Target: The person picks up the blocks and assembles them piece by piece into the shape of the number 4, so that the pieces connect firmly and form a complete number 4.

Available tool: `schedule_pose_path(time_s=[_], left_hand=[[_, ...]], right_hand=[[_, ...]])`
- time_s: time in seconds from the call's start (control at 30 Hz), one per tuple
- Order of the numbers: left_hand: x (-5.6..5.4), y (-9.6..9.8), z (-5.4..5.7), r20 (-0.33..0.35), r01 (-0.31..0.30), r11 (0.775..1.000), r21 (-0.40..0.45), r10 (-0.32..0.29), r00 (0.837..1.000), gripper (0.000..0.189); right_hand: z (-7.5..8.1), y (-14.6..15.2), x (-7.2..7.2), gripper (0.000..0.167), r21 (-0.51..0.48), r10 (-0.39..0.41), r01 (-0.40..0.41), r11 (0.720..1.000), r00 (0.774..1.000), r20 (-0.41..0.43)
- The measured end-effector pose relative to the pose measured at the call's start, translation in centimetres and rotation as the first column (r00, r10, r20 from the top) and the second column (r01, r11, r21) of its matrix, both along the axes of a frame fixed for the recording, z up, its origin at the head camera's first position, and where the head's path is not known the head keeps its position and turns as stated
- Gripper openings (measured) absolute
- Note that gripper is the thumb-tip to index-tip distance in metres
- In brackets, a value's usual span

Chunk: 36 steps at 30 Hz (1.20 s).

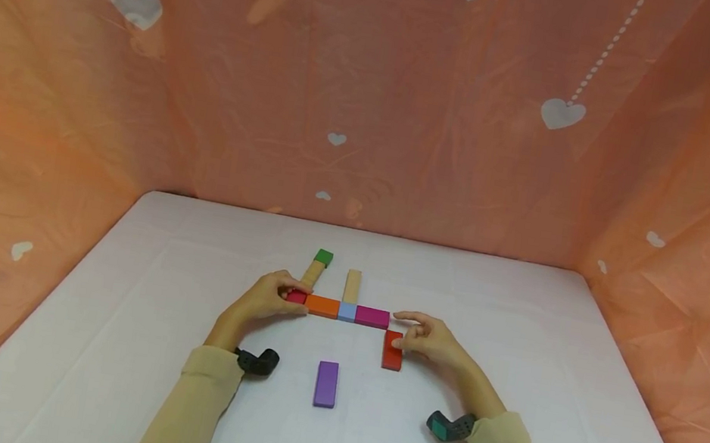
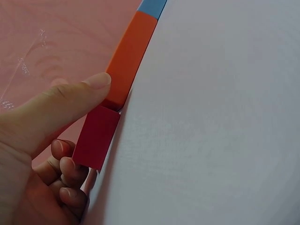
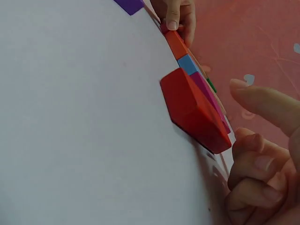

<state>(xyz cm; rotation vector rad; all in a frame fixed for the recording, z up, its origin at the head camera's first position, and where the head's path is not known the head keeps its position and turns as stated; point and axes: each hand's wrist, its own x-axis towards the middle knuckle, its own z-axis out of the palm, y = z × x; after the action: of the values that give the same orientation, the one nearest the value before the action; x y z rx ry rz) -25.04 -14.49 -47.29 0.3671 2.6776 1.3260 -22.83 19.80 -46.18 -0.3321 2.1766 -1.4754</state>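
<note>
- The crimson block (image 2: pixel 96 138) is pinched by the left hand (image 1: pixel 268 295), its thumb pressed at the joint with the orange block (image 1: pixel 322 307) and its other fingers curled behind.
- A row is formed across the middle of the white tabletop (image 1: pixel 103 337): crimson, orange, light-blue block (image 1: pixel 347 312), magenta block (image 1: pixel 372 317).
- From this row, two wooden strips are pointed toward the far edge: the left strip (image 1: pixel 313 274), tipped by a green block (image 1: pixel 324 257), and the right strip (image 1: pixel 352 286).
- The red block (image 1: pixel 391 357) is placed just beside the row's right end, lengthwise toward the near edge; the right hand (image 1: pixel 436 341) is held over it, thumb apart from the fingers; whether contact is made cannot be told.
- The purple block (image 1: pixel 326 384) is set apart, nearer the near edge.
- The tabletop's far, left and right edges are enclosed by an orange curtain (image 1: pixel 375 87), printed with pale hearts.
</note>
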Motion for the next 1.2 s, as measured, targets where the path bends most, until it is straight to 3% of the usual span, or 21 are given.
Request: schedule_pose_path(time_s=[0.4,0.67,0.93,1.2], left_hand=[[-0.1,0.0,-0.1,-0.002,0.003,1.000,0.004,-0.003,1.000,0.035],[-0.1,0.0,0.0,0.013,-0.001,1.000,0.006,0.001,1.000,0.035],[0.0,0.0,0.0,0.004,0.011,1.000,0.004,-0.011,1.000,0.035],[0.0,0.0,0.0,-0.006,0.006,1.000,0.010,-0.005,1.000,0.035]], right_hand=[[-0.4,0.5,1.3,0.068,-0.078,0.024,-0.025,0.997,1.000,-0.008],[-0.6,0.5,1.6,0.060,-0.063,0.034,-0.037,0.997,0.998,-0.057],[-0.7,0.8,2.0,0.070,0.007,0.009,-0.008,1.000,0.999,-0.045],[-0.9,0.7,2.3,0.071,-0.045,0.009,-0.012,0.999,0.998,-0.068]])
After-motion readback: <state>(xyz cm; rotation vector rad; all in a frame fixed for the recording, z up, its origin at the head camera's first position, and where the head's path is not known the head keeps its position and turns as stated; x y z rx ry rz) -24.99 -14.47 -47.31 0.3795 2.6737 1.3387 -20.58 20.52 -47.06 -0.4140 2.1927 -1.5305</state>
